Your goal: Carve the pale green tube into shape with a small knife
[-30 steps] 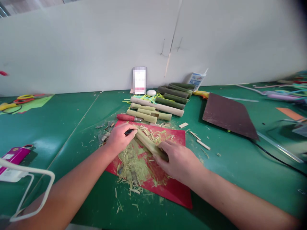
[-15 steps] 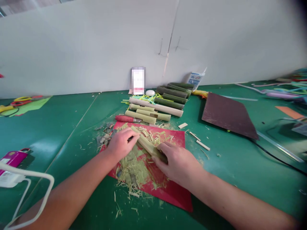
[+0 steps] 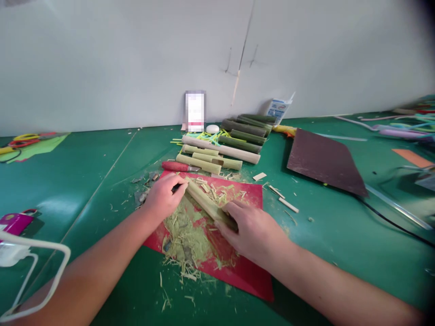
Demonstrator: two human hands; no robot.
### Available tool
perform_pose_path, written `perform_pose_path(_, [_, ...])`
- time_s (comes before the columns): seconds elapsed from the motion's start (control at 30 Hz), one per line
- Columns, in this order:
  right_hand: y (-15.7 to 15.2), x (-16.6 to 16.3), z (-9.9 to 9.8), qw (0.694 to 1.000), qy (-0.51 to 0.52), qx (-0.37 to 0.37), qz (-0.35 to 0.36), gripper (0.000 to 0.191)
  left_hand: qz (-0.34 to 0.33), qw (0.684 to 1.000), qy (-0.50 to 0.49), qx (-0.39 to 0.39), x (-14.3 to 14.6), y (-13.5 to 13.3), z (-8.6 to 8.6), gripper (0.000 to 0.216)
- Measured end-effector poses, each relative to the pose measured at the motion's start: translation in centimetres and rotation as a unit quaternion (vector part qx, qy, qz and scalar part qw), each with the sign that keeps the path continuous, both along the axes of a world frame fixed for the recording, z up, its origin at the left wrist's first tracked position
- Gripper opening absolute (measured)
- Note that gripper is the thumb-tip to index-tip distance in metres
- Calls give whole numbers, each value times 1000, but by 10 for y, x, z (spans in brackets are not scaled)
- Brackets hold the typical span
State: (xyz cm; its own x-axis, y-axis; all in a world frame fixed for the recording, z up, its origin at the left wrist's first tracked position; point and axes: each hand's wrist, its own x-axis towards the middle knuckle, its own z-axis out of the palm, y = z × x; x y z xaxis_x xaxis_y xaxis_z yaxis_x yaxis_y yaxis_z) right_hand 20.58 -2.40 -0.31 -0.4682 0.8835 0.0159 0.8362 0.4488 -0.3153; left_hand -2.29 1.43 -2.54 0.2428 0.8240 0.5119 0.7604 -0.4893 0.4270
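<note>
My right hand (image 3: 254, 229) is closed around the near end of a pale green bamboo stick (image 3: 205, 203) that lies slanted on a red mat (image 3: 247, 267). My left hand (image 3: 163, 195) is closed on a small dark-handled tool (image 3: 176, 185), held against the far end of that stick. Green shavings (image 3: 186, 235) are heaped on the mat below the stick. A red-handled knife (image 3: 178, 166) lies just beyond the mat.
Peeled and dark green bamboo pieces (image 3: 234, 141) are stacked by the wall. A brown sheet (image 3: 322, 162) lies at the right, with a black cable (image 3: 394, 221) past it. A magenta object (image 3: 13, 222) and white wire frame (image 3: 37, 280) sit at the left on the green table (image 3: 68, 181).
My left hand slid down along the stick toward my right hand, then went back up to the far end. My right hand stayed on the near end.
</note>
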Motion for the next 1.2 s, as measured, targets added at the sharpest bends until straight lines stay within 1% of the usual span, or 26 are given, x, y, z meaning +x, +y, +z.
perform_pose_path(0.03, [0,0,0,1000,2,-1,0,18,-7,1000,-2,-4,2,-2,0,10])
perform_pose_path(0.17, [0,-1,2,1000,3,-13,-4,17,-89,995,9,-42,15,-16,1,14])
perform_pose_path(0.2, [-1,-1,3,1000,2,-14,-6,17,-99,994,15,-47,16,-18,1,14])
perform_pose_path(0.23, [-1,-1,3,1000,3,-14,-7,17,-96,994,21,-44,17,-19,2,15])
perform_pose_path(0.33, [-1,0,3,1000,1,-12,-7,19,-43,999,23,-2,14,-14,3,15])
perform_pose_path(0.37, [-2,0,3,1000,0,-9,-6,20,-35,999,24,6,13,-12,3,15])
perform_pose_path(0.4, [-2,0,3,1000,-2,-5,-6,21,-42,999,26,5,13,-11,3,15])
perform_pose_path(0.5, [-2,0,2,1000,-11,4,-9,21,-95,995,28,-23,13,-8,2,15])
perform_pose_path(0.53, [-2,1,1,1000,-12,3,-6,20,-92,995,23,-19,12,-7,1,15])
perform_pose_path(0.63, [-2,1,0,1000,-12,8,-6,22,-35,999,1,23,8,-5,1,15])
perform_pose_path(0.67, [-2,1,0,1000,-12,11,-7,22,-32,999,-2,26,8,-6,1,15])
perform_pose_path(0.77, [-1,2,1,1000,-9,11,-7,20,-87,996,2,-11,10,-10,0,15])
perform_pose_path(0.8, [-1,2,1,1000,-7,8,-8,20,-95,995,5,-16,11,-12,0,15])
perform_pose_path(0.83, [-1,2,2,1000,-4,6,-9,20,-85,996,7,-11,11,-12,-1,15])
perform_pose_path(0.93, [0,2,2,1000,5,4,-10,21,-8,999,11,39,9,-9,-3,14])
perform_pose_path(0.97, [0,2,2,1000,7,4,-9,20,1,999,12,44,10,-9,-3,13])
perform_pose_path(1.0, [1,2,1,1000,8,4,-10,20,-8,999,12,40,12,-11,-3,13])
perform_pose_path(1.1, [1,2,1,1000,12,1,-12,18,-72,997,23,9,22,-20,1,18])
perform_pose_path(1.13, [1,2,1,1000,12,-1,-12,18,-81,996,27,7,24,-22,3,20])
perform_pose_path(1.2, [1,2,2,1000,11,-4,-13,19,-77,996,32,17,25,-25,5,22])
